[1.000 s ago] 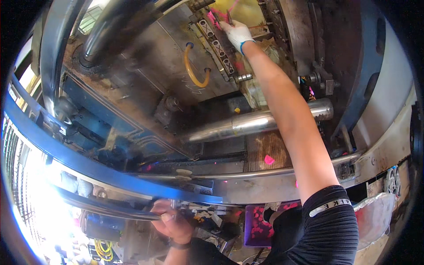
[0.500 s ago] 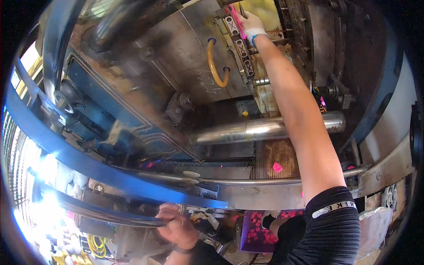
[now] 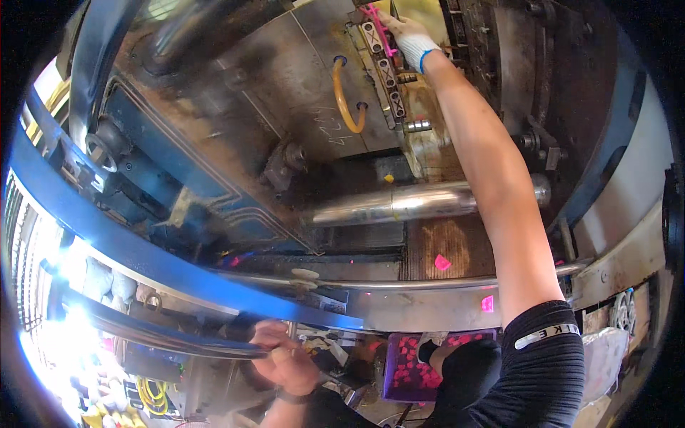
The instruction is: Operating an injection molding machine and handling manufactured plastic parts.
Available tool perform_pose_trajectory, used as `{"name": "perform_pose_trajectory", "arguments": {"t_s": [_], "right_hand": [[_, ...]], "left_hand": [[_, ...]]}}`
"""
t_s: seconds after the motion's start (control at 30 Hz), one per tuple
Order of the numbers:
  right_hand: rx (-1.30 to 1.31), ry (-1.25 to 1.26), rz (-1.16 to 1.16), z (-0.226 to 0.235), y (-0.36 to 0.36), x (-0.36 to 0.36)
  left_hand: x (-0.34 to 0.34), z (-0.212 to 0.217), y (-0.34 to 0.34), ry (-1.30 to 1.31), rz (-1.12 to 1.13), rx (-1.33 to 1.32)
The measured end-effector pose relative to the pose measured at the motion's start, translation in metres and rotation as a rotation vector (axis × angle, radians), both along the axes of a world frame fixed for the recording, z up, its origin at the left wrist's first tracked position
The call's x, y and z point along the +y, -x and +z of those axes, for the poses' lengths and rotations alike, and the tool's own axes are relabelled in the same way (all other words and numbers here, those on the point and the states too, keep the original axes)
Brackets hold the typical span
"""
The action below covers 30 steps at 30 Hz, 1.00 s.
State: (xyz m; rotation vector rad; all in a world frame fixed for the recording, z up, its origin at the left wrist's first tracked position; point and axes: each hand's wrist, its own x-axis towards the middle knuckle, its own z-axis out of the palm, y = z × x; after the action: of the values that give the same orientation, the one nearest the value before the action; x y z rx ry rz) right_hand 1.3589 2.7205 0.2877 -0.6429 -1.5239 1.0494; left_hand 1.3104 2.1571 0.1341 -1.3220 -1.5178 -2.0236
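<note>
My right hand [image 3: 415, 47], in a white knitted glove with a blue cuff, reaches far into a moulding machine. Its fingers are closed at a branched pink plastic moulding [image 3: 389, 48], which lies along the row of square metal cavities on the steel mould [image 3: 385, 71]. A dark pointed thing [image 3: 394, 10] sticks up beside the fingers; whether they hold it too is unclear. My bare left hand [image 3: 287, 362] is low and left of centre, its fingers curled round a metal handle [image 3: 292, 329] at the end of the blue-framed machine door [image 3: 214, 289].
A thick polished steel bar [image 3: 399, 203] crosses below my right forearm. An orange hose [image 3: 341, 100] loops off the mould. Loose pink pieces [image 3: 442, 262] lie on the brown ridged plate. Beside my leg stands a purple crate [image 3: 389, 371] of pink pieces.
My right hand has shifted slightly right and down, and the pink moulding's near end now stands farther off the mould face. The left hand stays at the handle.
</note>
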Motion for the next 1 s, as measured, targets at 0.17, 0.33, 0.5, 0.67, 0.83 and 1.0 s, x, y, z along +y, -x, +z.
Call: {"name": "perform_pose_trajectory", "arguments": {"t_s": [0.17,0.33,0.5,0.67,0.83,1.0], "right_hand": [[-0.266,-0.531,-0.340,-0.021,-0.025,0.083],[-0.324,-0.952,-0.492,-0.035,-0.028,0.077],[0.214,-0.120,-0.036,0.000,-0.022,-0.029],[0.337,-0.062,-0.024,0.001,-0.040,-0.075],[0.158,0.040,0.196,-0.009,-0.059,-0.069],[0.291,0.157,0.103,-0.044,-0.072,-0.086]], "left_hand": [[0.010,-0.005,-0.006,-0.004,-0.062,-0.055],[0.011,-0.006,-0.002,-0.003,-0.066,-0.041],[0.002,-0.007,0.001,-0.009,-0.089,-0.036],[0.002,-0.004,-0.005,0.018,-0.074,-0.030],[0.005,0.003,-0.010,0.020,-0.079,-0.025],[-0.001,-0.002,-0.004,0.024,-0.095,-0.076]]}}
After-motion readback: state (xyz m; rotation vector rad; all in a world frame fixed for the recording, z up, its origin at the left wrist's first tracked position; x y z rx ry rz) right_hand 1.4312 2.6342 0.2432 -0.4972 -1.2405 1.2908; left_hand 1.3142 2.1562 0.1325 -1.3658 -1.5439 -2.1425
